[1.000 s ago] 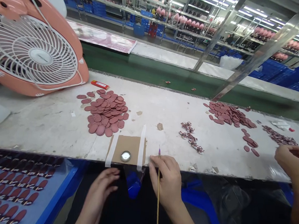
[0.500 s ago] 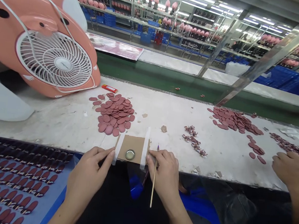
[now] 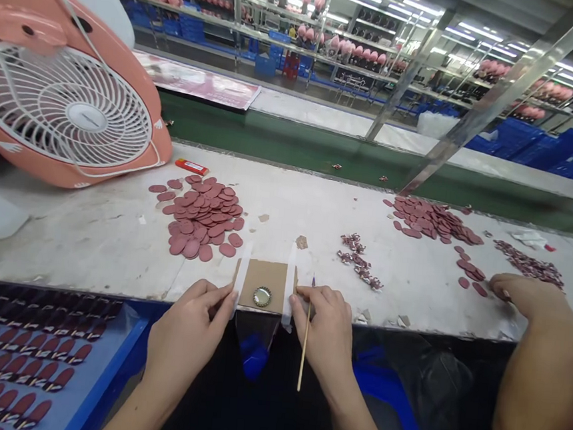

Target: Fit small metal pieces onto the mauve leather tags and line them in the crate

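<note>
A small brown cardboard piece lies at the table's front edge, with a white tape strip along each side. On it sits a metal bottle cap, hollow side up, with something pale or shiny inside. My left hand pinches the left taped edge between thumb and fingers. At the opposite edge, my right hand has its thumb on the tape and its fingers closed. A thin paintbrush with a pale wooden handle runs through that hand, its dark tip pointing away from me.
Reddish oval pieces are heaped left of the cardboard. Small dark-red and white parts lie right. A co-worker's hand is by more ovals. A pink fan stands back left; a blue tray holds rows of ovals below.
The cardboard, with the bottle cap on it, has shifted right along the table edge with both my hands. My view has turned rightward. The co-worker's hand has come closer to the loose ovals.
</note>
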`<state>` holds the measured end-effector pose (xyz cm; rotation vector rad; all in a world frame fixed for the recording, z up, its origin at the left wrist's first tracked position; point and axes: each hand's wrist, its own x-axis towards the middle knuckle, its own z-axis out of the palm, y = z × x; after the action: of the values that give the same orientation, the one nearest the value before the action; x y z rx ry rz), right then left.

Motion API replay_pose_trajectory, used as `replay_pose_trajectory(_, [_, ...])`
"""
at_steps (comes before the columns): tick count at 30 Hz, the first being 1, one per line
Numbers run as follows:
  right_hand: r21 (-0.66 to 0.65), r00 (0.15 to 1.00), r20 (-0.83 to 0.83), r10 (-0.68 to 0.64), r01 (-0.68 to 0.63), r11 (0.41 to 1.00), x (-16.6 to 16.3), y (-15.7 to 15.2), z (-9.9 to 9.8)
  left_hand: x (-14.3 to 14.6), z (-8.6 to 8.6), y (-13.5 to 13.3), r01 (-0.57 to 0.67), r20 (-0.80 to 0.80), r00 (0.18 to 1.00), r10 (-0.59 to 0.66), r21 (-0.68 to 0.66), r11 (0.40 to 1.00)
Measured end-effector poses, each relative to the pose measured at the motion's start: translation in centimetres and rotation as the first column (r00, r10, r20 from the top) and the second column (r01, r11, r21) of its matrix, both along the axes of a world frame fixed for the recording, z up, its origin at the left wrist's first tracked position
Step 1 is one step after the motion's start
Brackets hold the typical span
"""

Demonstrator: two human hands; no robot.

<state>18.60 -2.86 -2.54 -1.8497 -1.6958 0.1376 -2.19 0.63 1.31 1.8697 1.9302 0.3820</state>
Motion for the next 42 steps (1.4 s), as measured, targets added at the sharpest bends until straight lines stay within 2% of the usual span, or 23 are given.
replay_pose_trajectory(6, [0.024,0.998,0.011,-0.059,0.059,0.998,1.7,-0.7,0.1,1.9,0.1,-0.2,0.086,-0.037,0.996,-0.085,0.020,0.996])
replay_pose_trajectory(13, [0.052,0.996,0.019,-0.085,0.084,0.995,2.8,-1.5,-0.1,2.5,-0.9,-0.6,0.176,-0.089,0.982,-0.166,0.133,0.975])
replay_pose_trajectory(25, [0.068,0.994,0.081,-0.068,0.062,0.996,2.1,-1.0,0.1,1.9,-1.1,0.6,0.111,-0.090,0.991,-0.098,0.161,0.981])
replay_pose_trajectory(30, [0.111,0.995,0.099,-0.007,-0.004,0.994,3.0,-0.4,1.0,1.2,-0.7,1.4,0.137,-0.092,0.989,-0.116,0.273,0.952])
replay_pose_trajectory(34, [0.099,0.980,0.171,0.106,-0.124,0.987,4.0,1.9,1.4,1.4,-0.7,3.6,0.304,-0.214,0.946,-0.244,0.321,0.897])
replay_pose_trajectory(38, [0.005,0.943,0.274,0.187,-0.196,0.981,4.6,4.3,1.4,1.9,-1.6,5.7,0.495,-0.335,0.856,-0.394,0.314,0.810])
replay_pose_trajectory(42, [-0.090,0.905,0.366,0.219,-0.199,0.976,4.9,5.3,1.7,2.0,-2.3,6.5,0.541,-0.368,0.827,-0.425,0.314,0.780])
